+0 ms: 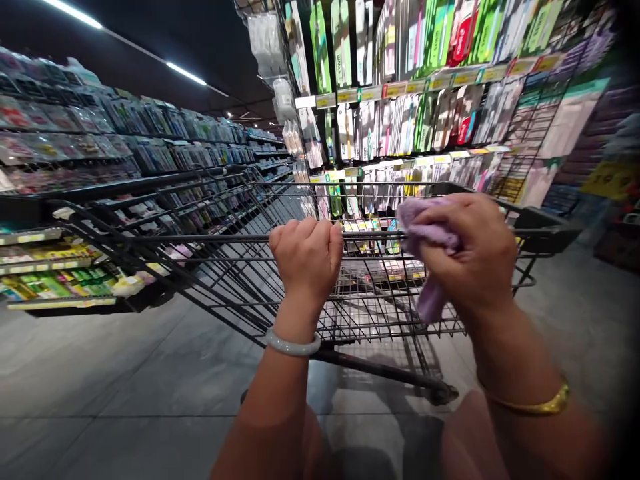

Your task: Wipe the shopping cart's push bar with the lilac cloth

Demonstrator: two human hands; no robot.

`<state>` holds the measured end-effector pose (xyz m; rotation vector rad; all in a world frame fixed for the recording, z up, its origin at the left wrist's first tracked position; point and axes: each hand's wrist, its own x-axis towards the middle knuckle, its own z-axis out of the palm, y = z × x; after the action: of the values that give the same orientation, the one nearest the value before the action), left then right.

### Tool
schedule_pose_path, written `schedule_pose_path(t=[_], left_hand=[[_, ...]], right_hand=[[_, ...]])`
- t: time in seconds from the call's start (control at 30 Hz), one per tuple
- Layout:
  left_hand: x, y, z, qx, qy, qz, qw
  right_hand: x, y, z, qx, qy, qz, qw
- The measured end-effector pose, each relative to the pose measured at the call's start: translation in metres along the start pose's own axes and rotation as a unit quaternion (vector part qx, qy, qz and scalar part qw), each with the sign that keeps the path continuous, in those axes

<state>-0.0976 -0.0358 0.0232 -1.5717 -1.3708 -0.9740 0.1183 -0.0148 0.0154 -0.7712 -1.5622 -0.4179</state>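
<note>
A black wire shopping cart (385, 313) stands sideways before me, its top rail running across the view. My left hand (307, 257) is wrapped round that rail near the middle, knuckles up, with a pale bangle on the wrist. To the right, my right hand (467, 250) is closed on a bunched purple cloth (433, 303) at the rail's height; one end of the cloth hangs down over the cart's side. A gold bangle circles the right wrist. The wire basket shows no goods that I can make out.
Behind the cart rises a rack of packaged goods (395, 127) in white, green and red. Long shelves (170, 147) line the aisle on the left, with a low shelf of yellow and green packs (55, 283). Grey tiled floor (165, 393) lies below.
</note>
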Motion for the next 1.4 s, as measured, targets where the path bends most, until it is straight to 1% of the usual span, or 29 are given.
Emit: schedule_pose_path(t=[0.07,0.1,0.17,0.23,0.33,0.4,0.47,0.53,0.57,0.63,0.7,0.73,0.8,0.87,0.93,1.0,1.07,1.1,1.2,1.27,1.33,1.4], left_hand=[[0.0,0.0,0.0,-0.001,0.0,0.0,1.0],[0.0,0.0,0.0,0.001,0.001,-0.001,1.0],[0.0,0.0,0.001,0.005,0.001,-0.002,1.0],[0.0,0.001,0.002,0.004,0.005,-0.004,1.0],[0.001,0.001,0.002,0.0,0.013,-0.008,1.0],[0.001,0.001,0.003,-0.001,0.016,-0.007,1.0],[0.0,0.0,0.002,-0.001,0.013,-0.004,1.0],[0.0,-0.001,0.002,0.0,0.008,-0.001,1.0],[0.0,-0.001,0.001,0.001,0.006,-0.001,1.0],[-0.001,-0.001,0.001,0.003,0.006,0.0,1.0],[-0.001,0.0,0.001,0.003,0.009,-0.002,1.0],[0.0,0.0,0.001,0.002,0.011,-0.003,1.0],[0.0,0.0,0.002,0.001,0.017,-0.006,1.0],[0.0,0.0,0.003,-0.002,0.021,-0.007,1.0],[0.0,-0.001,0.003,-0.004,0.023,-0.007,1.0],[0.0,-0.002,0.003,-0.005,0.023,-0.005,1.0],[0.0,-0.003,0.003,-0.002,0.02,-0.004,1.0],[0.0,-0.003,0.002,-0.001,0.017,-0.003,1.0],[0.0,-0.003,0.001,-0.001,0.014,-0.001,1.0],[-0.001,-0.003,0.001,0.0,0.015,-0.001,1.0],[0.0,-0.002,0.002,0.004,0.016,-0.001,1.0],[0.0,-0.002,0.003,0.009,0.019,-0.001,1.0]], right_hand=[[0.004,0.02,-0.006,-0.033,0.057,0.046,0.997],[0.005,0.027,-0.008,-0.055,0.077,0.065,0.993],[0.004,0.028,-0.009,-0.089,0.085,0.087,0.989],[0.002,0.015,-0.006,-0.103,0.045,0.085,0.99],[-0.003,-0.011,0.001,-0.107,-0.038,0.048,0.992],[-0.004,-0.017,0.003,-0.084,-0.061,0.021,0.994],[-0.002,-0.007,-0.002,-0.045,-0.043,0.013,0.998],[0.002,0.015,-0.012,-0.036,-0.01,0.043,0.998],[0.004,0.027,-0.017,-0.055,0.004,0.07,0.996],[0.007,0.048,-0.027,-0.095,0.051,0.117,0.987],[0.008,0.056,-0.032,-0.124,0.065,0.143,0.98],[0.007,0.055,-0.032,-0.133,0.062,0.148,0.978],[0.005,0.042,-0.025,-0.131,0.043,0.136,0.981],[0.001,0.023,-0.014,-0.11,0.023,0.1,0.989],[-0.003,0.006,-0.003,-0.086,-0.01,0.052,0.995],[-0.004,0.0,0.001,-0.06,-0.034,0.01,0.998],[-0.003,0.009,-0.003,-0.035,-0.026,0.0,0.999],[-0.001,0.018,-0.008,-0.029,-0.005,0.01,1.0],[0.004,0.047,-0.023,-0.059,0.08,0.081,0.992],[0.006,0.057,-0.028,-0.085,0.106,0.115,0.984],[0.004,0.052,-0.026,-0.09,0.101,0.119,0.984],[0.001,0.036,-0.017,-0.078,0.072,0.093,0.99]])
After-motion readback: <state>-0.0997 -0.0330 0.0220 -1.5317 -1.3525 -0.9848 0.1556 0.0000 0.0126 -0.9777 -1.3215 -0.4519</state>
